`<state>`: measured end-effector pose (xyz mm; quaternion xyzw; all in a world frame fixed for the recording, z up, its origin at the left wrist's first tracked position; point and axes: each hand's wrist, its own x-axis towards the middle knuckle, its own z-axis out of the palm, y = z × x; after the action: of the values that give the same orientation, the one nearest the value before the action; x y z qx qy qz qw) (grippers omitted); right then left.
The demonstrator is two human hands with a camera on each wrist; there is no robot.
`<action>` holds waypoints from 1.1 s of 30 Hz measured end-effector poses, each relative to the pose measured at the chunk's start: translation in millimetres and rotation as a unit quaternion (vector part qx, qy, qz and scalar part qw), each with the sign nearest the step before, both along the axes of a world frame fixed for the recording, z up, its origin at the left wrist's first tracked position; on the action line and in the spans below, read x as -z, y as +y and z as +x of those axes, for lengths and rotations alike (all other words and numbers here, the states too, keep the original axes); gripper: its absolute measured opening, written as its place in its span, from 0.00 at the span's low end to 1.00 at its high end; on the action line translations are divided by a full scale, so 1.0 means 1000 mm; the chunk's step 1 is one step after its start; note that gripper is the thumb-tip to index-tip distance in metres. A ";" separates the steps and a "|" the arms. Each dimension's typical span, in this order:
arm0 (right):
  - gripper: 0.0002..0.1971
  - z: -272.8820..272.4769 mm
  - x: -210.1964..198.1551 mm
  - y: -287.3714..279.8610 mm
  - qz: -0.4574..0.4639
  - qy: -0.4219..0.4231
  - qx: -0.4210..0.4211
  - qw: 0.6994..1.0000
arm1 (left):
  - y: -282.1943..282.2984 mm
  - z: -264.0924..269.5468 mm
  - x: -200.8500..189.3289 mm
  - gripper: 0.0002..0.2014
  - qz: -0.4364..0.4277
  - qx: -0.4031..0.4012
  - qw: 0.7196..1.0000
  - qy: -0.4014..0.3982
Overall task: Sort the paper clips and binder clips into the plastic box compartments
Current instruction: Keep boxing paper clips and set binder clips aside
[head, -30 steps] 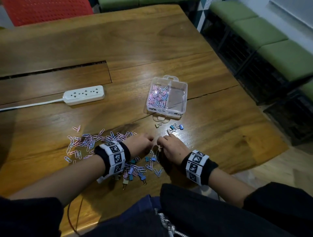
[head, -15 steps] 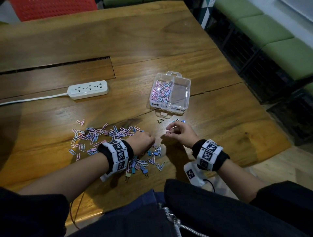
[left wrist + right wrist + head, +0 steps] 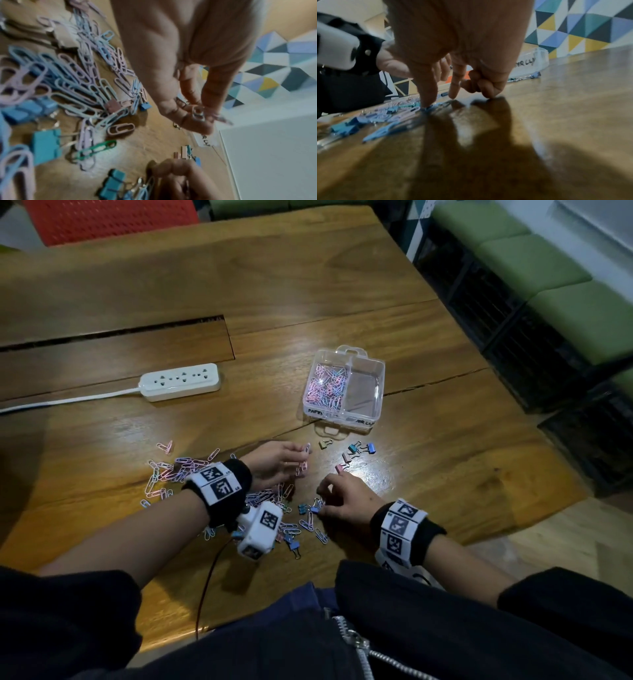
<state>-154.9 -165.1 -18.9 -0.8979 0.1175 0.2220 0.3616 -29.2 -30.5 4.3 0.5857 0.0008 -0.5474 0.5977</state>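
Note:
The clear plastic box stands mid-table; its left compartment holds paper clips, its right one looks bare. My left hand hovers in front of the box, and in the left wrist view that hand pinches a few pastel paper clips. My right hand is down on the mixed pile. In the right wrist view its thumb presses a blue binder clip on the wood, the index finger points down beside it, and the other fingers are curled.
Several binder clips lie in a small group just in front of the box. More paper clips are spread out to the left. A white power strip with its cable lies far left. The table's edge runs along the right, by green benches.
My right hand drew back from the group of binder clips near the box to the mixed pile. My left hand rose from the pile and moved forward with paper clips.

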 end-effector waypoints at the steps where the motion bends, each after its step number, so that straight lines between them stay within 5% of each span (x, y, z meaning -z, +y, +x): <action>1: 0.17 0.000 0.001 0.001 -0.006 -0.008 -0.002 1.000 | -0.001 0.000 0.000 0.08 -0.007 -0.021 1.000 0.022; 7: 0.12 0.011 0.012 0.002 -0.048 -0.024 -0.020 0.998 | -0.009 -0.010 -0.002 0.04 -0.045 -0.067 0.993 0.091; 10: 0.08 0.012 0.011 -0.001 -0.055 -0.022 -0.031 0.998 | -0.012 -0.011 0.003 0.11 -0.036 -0.094 0.990 0.098; 14: 0.13 0.008 0.008 -0.007 -0.001 -0.045 0.006 0.999 | -0.010 -0.006 0.008 0.18 -0.025 -0.119 0.982 0.144; 16: 0.07 0.004 0.009 -0.011 0.076 -0.048 0.068 0.994 | -0.009 -0.003 0.010 0.18 0.011 -0.093 0.986 0.138; 21: 0.15 0.001 0.003 -0.022 0.264 0.000 0.204 0.943 | -0.008 -0.010 0.003 0.18 0.178 0.081 0.980 -0.023; 26: 0.14 -0.001 -0.005 -0.023 0.294 0.026 0.227 0.928 | -0.009 -0.024 0.002 0.19 0.177 0.201 0.952 -0.149; 29: 0.18 -0.004 -0.008 -0.019 0.272 0.060 0.192 0.941 | -0.007 -0.031 0.010 0.18 0.200 0.292 0.903 -0.244; 31: 0.20 -0.006 -0.004 -0.016 0.199 0.092 0.139 0.966 | -0.005 -0.035 0.014 0.18 0.218 0.360 0.857 -0.297; 33: 0.22 -0.008 -0.001 -0.011 0.088 0.111 0.060 0.988 | -0.003 -0.038 0.017 0.18 0.218 0.381 0.840 -0.319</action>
<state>-163.1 -175.9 -17.6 -0.8237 0.1909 0.3076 0.4365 -66.8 -33.1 -12.2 0.7970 -0.2938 -0.5010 0.1658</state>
